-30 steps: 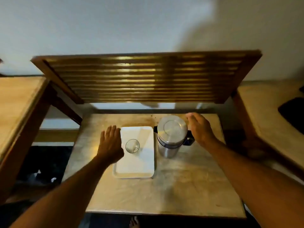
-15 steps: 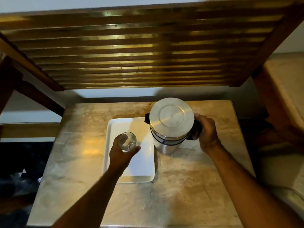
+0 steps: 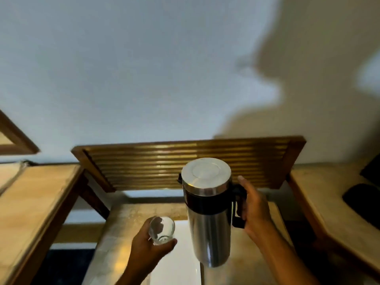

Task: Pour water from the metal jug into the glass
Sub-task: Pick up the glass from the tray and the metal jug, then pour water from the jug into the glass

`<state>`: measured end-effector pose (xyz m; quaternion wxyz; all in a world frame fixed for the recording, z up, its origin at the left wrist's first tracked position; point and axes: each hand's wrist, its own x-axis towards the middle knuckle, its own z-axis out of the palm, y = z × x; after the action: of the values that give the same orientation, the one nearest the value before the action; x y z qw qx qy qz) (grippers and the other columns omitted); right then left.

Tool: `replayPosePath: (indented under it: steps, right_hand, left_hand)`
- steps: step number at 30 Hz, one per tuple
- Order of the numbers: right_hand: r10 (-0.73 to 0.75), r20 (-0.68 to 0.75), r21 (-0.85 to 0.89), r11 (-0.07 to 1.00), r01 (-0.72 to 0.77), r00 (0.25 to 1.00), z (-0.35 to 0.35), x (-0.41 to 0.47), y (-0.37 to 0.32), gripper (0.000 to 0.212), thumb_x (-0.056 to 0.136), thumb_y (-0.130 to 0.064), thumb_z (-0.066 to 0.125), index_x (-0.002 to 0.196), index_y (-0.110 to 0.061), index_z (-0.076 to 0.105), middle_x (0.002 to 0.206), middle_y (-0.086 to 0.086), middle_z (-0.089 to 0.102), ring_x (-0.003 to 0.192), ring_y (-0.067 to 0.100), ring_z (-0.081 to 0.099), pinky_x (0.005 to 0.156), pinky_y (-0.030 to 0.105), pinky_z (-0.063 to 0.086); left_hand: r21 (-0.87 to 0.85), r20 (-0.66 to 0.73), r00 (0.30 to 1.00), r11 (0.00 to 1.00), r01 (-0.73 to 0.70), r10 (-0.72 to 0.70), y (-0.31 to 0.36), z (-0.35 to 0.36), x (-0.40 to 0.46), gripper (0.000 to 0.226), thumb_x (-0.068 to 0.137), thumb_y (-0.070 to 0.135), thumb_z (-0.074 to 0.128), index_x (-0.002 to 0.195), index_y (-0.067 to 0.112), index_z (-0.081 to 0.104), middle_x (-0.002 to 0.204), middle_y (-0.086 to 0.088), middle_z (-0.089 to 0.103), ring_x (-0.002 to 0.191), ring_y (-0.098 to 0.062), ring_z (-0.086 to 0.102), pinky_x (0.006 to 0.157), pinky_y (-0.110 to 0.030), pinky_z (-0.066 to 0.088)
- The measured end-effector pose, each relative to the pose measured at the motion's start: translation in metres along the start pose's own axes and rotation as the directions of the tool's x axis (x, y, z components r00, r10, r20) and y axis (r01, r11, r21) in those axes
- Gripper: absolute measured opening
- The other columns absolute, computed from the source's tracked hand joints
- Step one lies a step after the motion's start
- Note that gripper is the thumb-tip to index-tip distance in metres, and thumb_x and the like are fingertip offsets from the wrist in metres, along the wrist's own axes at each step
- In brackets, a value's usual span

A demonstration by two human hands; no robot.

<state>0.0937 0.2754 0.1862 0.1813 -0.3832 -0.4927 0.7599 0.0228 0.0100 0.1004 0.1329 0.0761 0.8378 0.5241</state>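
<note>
A slatted wooden panel [image 3: 185,163] leans against the wall behind a stone-topped table [image 3: 127,223]; a white tray [image 3: 181,264] lies on the table below the hands. Wooden counters flank the table on both sides, and a dark object [image 3: 359,198] rests on the right counter. Nothing stands between jug and glass. The left hand [image 3: 148,251] is curled around the base of the glass [image 3: 161,231], holding it raised above the tray, mouth tipped toward the camera. The right hand [image 3: 255,210] is clenched on the black handle of the metal jug [image 3: 207,212], which is lifted clear of the table, lid on, roughly upright, just right of the glass.
</note>
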Motion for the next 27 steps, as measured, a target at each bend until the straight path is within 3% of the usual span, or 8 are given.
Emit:
replayPosePath:
  steps: [4,8,11,13,15,20,22,27]
  right_hand:
    - [-0.252,0.133,-0.104,0.958,0.267,0.958,0.03,-0.057,-0.109,0.035,0.084,-0.045,0.064,0.062,-0.021,0.077,0.053,-0.006,0.069,0.05,0.011,0.061,0.047,0.023,0.043]
    - [-0.436,0.278,-0.224,0.837,0.499,0.856,0.068,-0.118,-0.212,0.034,0.081,-0.039,0.066,0.061,-0.014,0.078,0.051,-0.003,0.071,0.04,0.001,0.057,0.044,0.024,0.041]
    - [-0.542,0.39,-0.365,0.651,0.666,0.744,0.093,-0.149,-0.275,0.042,0.068,-0.053,0.065,0.058,-0.013,0.075,0.057,0.0,0.073,0.058,0.019,0.069,0.068,0.04,0.054]
    - [-0.593,0.464,-0.486,0.451,0.749,0.658,0.105,-0.174,-0.31,0.048,0.062,-0.062,0.06,0.044,-0.017,0.063,0.039,-0.01,0.055,0.043,0.017,0.052,0.058,0.037,0.044]
    - [-0.603,0.539,-0.568,0.256,0.782,0.588,0.117,-0.194,-0.339,0.053,0.062,-0.065,0.055,0.041,-0.017,0.055,0.032,-0.007,0.042,0.038,0.014,0.041,0.051,0.035,0.035]
    - [-0.548,0.687,-0.629,-0.119,0.768,0.478,0.138,-0.227,-0.386,0.057,0.062,-0.067,0.043,0.055,-0.014,0.063,0.049,0.001,0.051,0.053,0.024,0.051,0.053,0.036,0.039]
    - [-0.526,0.715,-0.627,-0.19,0.756,0.461,0.143,-0.237,-0.398,0.056,0.063,-0.064,0.041,0.054,-0.013,0.06,0.05,0.002,0.05,0.053,0.024,0.049,0.054,0.036,0.039]
    - [-0.532,0.747,-0.608,-0.304,0.734,0.399,0.156,-0.251,-0.414,0.05,0.07,-0.058,0.047,0.043,-0.016,0.048,0.045,0.0,0.048,0.048,0.022,0.046,0.052,0.035,0.037]
  left_hand:
    - [0.042,-0.004,0.976,0.975,-0.217,0.217,0.108,-0.044,-0.021,0.054,0.048,0.045,0.089,0.095,0.049,0.062,0.088,0.008,0.072,0.084,-0.007,0.069,0.06,-0.012,0.051]
    - [0.0,-0.005,0.949,0.949,-0.316,0.316,0.199,-0.092,-0.04,0.042,0.058,0.033,0.089,0.089,0.03,0.061,0.085,0.0,0.071,0.077,-0.014,0.069,0.061,-0.025,0.056]
    - [-0.029,-0.032,0.91,0.909,-0.415,0.414,0.247,-0.115,-0.047,0.042,0.054,0.038,0.087,0.086,0.03,0.061,0.082,-0.003,0.072,0.074,-0.016,0.069,0.064,-0.032,0.058]
    - [-0.027,-0.023,0.88,0.88,-0.474,0.474,0.272,-0.129,-0.055,0.041,0.057,0.041,0.085,0.089,0.036,0.06,0.086,0.001,0.072,0.081,-0.012,0.071,0.065,-0.03,0.061]
    - [-0.009,-0.021,0.849,0.849,-0.529,0.528,0.289,-0.14,-0.059,0.041,0.064,0.035,0.085,0.094,0.036,0.057,0.087,0.004,0.071,0.083,-0.008,0.07,0.061,-0.024,0.059]
    - [-0.001,-0.032,0.811,0.812,-0.584,0.584,0.32,-0.15,-0.07,0.049,0.066,0.035,0.084,0.105,0.035,0.054,0.094,0.005,0.068,0.086,-0.017,0.069,0.069,-0.025,0.058]
    - [-0.007,-0.029,0.804,0.804,-0.594,0.594,0.328,-0.149,-0.071,0.052,0.063,0.042,0.083,0.106,0.037,0.054,0.096,0.004,0.068,0.088,-0.018,0.068,0.071,-0.028,0.06]
    - [-0.021,-0.049,0.776,0.776,-0.63,0.629,0.339,-0.146,-0.069,0.044,0.058,0.051,0.081,0.09,0.049,0.051,0.09,0.009,0.067,0.081,-0.009,0.067,0.056,-0.012,0.052]
